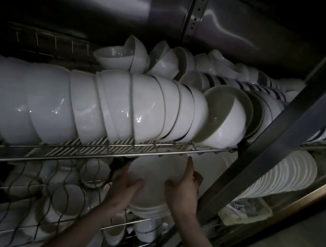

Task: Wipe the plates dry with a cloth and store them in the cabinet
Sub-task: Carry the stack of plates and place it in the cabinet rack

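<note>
White plate stack [155, 176] under wire shelf [91, 150]: our left hand [126, 183] and right hand [184, 188] each clasp its edge.

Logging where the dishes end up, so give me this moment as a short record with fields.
plates: white stack, tilted on edge below the upper wire shelf
left hand: grips the stack's left rim
right hand: grips the right rim, one finger straight up the face
upper shelf: rows of white bowls lying on their sides
further right: more plates on edge behind a metal post
</note>
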A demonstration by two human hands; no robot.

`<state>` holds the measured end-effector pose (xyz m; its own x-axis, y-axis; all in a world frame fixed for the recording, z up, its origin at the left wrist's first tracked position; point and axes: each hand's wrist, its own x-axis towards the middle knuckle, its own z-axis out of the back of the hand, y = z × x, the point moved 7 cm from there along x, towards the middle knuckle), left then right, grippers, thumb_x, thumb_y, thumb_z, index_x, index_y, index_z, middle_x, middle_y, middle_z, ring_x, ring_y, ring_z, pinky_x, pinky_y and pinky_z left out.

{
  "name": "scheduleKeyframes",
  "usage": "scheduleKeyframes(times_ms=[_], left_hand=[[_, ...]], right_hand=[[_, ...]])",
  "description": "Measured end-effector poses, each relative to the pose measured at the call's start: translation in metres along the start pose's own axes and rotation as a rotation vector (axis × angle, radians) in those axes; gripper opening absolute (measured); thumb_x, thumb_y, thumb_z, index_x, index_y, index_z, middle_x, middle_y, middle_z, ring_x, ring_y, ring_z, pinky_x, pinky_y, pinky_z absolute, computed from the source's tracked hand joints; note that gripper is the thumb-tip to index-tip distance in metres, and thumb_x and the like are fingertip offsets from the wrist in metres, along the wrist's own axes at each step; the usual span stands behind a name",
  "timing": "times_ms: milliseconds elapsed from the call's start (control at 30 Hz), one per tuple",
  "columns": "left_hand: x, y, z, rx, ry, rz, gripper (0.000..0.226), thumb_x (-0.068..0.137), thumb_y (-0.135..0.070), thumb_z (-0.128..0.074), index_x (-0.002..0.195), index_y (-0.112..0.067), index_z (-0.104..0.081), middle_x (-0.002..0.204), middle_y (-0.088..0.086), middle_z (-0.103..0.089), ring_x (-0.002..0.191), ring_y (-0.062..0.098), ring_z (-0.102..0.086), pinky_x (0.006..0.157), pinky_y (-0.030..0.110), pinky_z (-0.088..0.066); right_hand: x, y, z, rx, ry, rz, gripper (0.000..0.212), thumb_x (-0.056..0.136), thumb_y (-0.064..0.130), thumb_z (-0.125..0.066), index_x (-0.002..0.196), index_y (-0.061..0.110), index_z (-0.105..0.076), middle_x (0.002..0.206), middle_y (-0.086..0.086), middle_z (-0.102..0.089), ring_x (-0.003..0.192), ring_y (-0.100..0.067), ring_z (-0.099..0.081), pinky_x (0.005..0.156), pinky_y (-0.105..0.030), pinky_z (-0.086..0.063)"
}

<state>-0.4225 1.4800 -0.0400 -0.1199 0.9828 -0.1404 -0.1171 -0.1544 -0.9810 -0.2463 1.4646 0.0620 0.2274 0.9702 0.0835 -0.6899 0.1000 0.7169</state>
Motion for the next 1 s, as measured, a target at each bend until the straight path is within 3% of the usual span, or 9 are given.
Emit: scheduleKeyframes(times_ms=[67, 167, 300, 567, 633, 800, 867, 1000], left_hand=[[0.003, 0.002, 0.001, 0.088, 0.010, 0.048, 0.075, 0.079, -0.044, -0.063, 0.147, -0.032, -0.034, 0.133, 0.003, -0.056, 0.113, 0.021, -0.058, 0.092, 0.028, -0.046], [0.004, 0.002, 0.000, 0.176, 0.049, 0.066, 0.086, 0.071, -0.058, -0.051, 0.150, -0.033, -0.028, 0.141, 0.007, -0.051, 0.119, 0.026, -0.056, 0.099, 0.037, -0.047], [0.003, 0.006, -0.003, 0.300, 0.019, 0.092, 0.084, 0.083, -0.064, -0.050, 0.154, -0.034, -0.015, 0.151, 0.009, -0.037, 0.127, 0.031, -0.049, 0.096, 0.034, -0.043], [-0.005, 0.008, -0.013, 0.429, -0.078, 0.091, 0.082, 0.089, -0.064, -0.044, 0.155, -0.027, -0.011, 0.151, 0.017, -0.033, 0.120, 0.039, -0.052, 0.085, 0.036, -0.045], [-0.008, 0.005, -0.013, 0.497, -0.095, 0.107, 0.080, 0.091, -0.064, -0.039, 0.154, -0.024, -0.013, 0.148, 0.017, -0.038, 0.119, 0.039, -0.053, 0.088, 0.038, -0.044], [-0.014, -0.014, -0.006, 0.748, -0.242, -0.002, 0.065, 0.096, -0.057, -0.034, 0.142, -0.011, -0.042, 0.140, 0.013, -0.049, 0.116, 0.032, -0.055, 0.086, 0.035, -0.045], [-0.016, -0.014, -0.003, 0.757, -0.294, -0.044, 0.058, 0.097, -0.049, -0.038, 0.137, -0.008, -0.048, 0.137, 0.015, -0.051, 0.123, 0.032, -0.048, 0.092, 0.035, -0.043], [-0.020, -0.011, -0.001, 0.676, -0.282, -0.056, 0.052, 0.098, -0.042, -0.043, 0.136, -0.008, -0.048, 0.141, 0.017, -0.044, 0.121, 0.035, -0.050, 0.088, 0.035, -0.045]], right_hand=[[0.002, 0.001, 0.000, -0.006, -0.017, -0.008, 0.085, 0.082, 0.014, -0.062, 0.150, 0.030, -0.014, 0.143, -0.013, -0.025, 0.112, -0.041, -0.054, 0.090, -0.038, -0.047], [0.005, 0.003, 0.003, 0.015, -0.029, 0.007, 0.083, 0.082, 0.010, -0.064, 0.150, 0.026, -0.019, 0.144, -0.012, -0.027, 0.116, -0.040, -0.052, 0.095, -0.039, -0.047], [0.006, 0.012, 0.007, -0.005, -0.042, 0.078, 0.082, 0.080, 0.007, -0.064, 0.149, 0.024, -0.024, 0.142, -0.012, -0.034, 0.118, -0.038, -0.051, 0.097, -0.040, -0.046], [0.011, 0.020, 0.009, -0.088, -0.026, 0.181, 0.083, 0.078, 0.004, -0.065, 0.148, 0.025, -0.026, 0.140, -0.010, -0.038, 0.120, -0.037, -0.049, 0.102, -0.041, -0.043], [0.013, 0.020, 0.009, -0.111, -0.021, 0.190, 0.083, 0.078, 0.005, -0.066, 0.148, 0.023, -0.027, 0.140, -0.010, -0.037, 0.120, -0.037, -0.049, 0.102, -0.039, -0.042], [0.011, 0.017, 0.005, -0.184, -0.001, 0.191, 0.079, 0.082, 0.010, -0.065, 0.148, 0.021, -0.023, 0.143, -0.010, -0.033, 0.119, -0.037, -0.048, 0.103, -0.039, -0.039], [0.010, 0.016, 0.004, -0.189, 0.005, 0.186, 0.078, 0.082, 0.011, -0.064, 0.148, 0.020, -0.024, 0.142, -0.011, -0.031, 0.118, -0.039, -0.047, 0.101, -0.039, -0.039], [0.012, 0.011, 0.000, -0.185, 0.050, 0.148, 0.078, 0.081, 0.015, -0.065, 0.147, 0.023, -0.024, 0.144, -0.012, -0.027, 0.118, -0.043, -0.045, 0.102, -0.042, -0.040]])
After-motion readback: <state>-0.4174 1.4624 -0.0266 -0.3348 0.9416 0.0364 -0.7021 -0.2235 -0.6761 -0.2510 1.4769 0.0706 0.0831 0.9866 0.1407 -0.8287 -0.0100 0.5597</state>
